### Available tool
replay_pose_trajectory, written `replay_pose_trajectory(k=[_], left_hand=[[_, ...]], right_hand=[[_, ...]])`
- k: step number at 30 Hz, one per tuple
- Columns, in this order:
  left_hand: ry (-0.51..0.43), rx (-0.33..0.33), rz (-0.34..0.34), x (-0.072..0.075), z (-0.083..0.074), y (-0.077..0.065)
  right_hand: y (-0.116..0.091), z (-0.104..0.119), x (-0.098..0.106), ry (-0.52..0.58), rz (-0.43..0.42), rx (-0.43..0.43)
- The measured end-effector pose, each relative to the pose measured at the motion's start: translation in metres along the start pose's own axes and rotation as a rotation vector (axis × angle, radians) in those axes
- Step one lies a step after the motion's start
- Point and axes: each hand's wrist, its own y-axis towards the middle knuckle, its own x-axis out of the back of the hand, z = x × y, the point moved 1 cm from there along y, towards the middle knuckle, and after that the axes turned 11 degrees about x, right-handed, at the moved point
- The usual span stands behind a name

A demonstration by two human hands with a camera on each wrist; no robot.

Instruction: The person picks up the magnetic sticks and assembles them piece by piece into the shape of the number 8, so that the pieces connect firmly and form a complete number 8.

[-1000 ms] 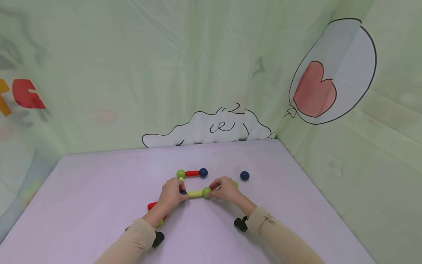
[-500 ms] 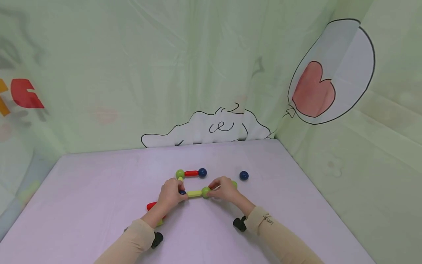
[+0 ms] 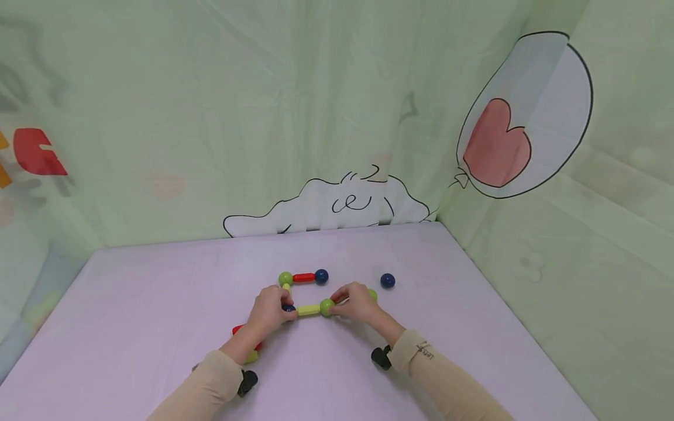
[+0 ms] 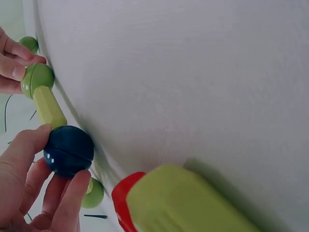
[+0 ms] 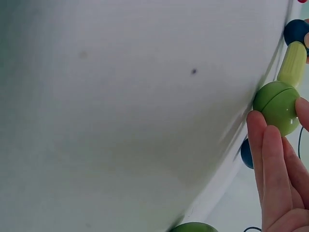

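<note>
My left hand point(image 3: 267, 310) pinches a dark blue ball point(image 4: 69, 151) between thumb and fingers. A pale yellow-green rod point(image 3: 308, 310) runs from that ball to a green ball point(image 5: 277, 107), which my right hand point(image 3: 358, 303) grips with thumb and fingertips. Beyond the left hand, another short yellow-green rod point(image 3: 286, 287) leads up to a green ball point(image 3: 285, 279). From there a red rod point(image 3: 303, 278) extends right to a second blue ball point(image 3: 321, 276). The left fingers partly cover the held blue ball in the head view.
A loose blue ball point(image 3: 387, 280) lies at the right, and a green ball point(image 3: 373, 294) shows partly behind the right hand. Beside the left forearm are red pieces point(image 3: 239, 330) and a yellow-green rod point(image 3: 251, 356), partly hidden. Printed curtains border the pale tabletop point(image 3: 158, 304).
Both hands keep hold of the same balls, and the pieces stay in the same arrangement. Only the head view has shifted slightly.
</note>
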Motion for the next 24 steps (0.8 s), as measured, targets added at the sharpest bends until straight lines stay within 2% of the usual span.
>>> replay_pose_trajectory(k=[9,14,20,24], left_hand=[[0.008,-0.028,0.104,0.006,0.009,0.003],[-0.056,-0.022,0.175,0.014,0.014,0.002],[-0.083,0.001,0.166,0.027,0.025,-0.006],[-0.077,0.046,0.155,0.039,0.036,-0.013]], right_hand=[[0.003,0.001,0.002,-0.011,0.018,-0.021],[0.004,0.002,0.002,-0.014,0.025,-0.034],[0.006,0.002,0.003,-0.003,0.025,-0.051],[0.005,0.003,0.004,-0.006,0.022,-0.056]])
